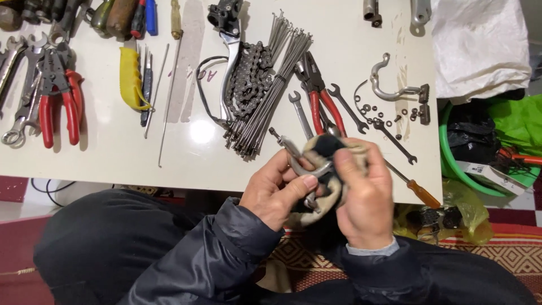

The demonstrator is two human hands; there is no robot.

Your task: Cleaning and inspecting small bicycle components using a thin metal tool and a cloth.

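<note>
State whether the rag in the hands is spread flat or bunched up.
Bunched up: the rag is wadded around the metal part between left hand and right hand.

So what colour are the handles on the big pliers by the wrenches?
Red. The big pliers' handles show clearly in the head view, lying on the white table.

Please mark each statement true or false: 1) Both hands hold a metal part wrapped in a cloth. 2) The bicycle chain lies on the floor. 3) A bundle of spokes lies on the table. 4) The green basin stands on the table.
1) True: the left hand and right hand hold a curved metal part in a cloth.
2) False: the chain lies on the white table.
3) True: the spokes lie beside the chain.
4) False: the green basin stands below, past the table's edge.
</note>
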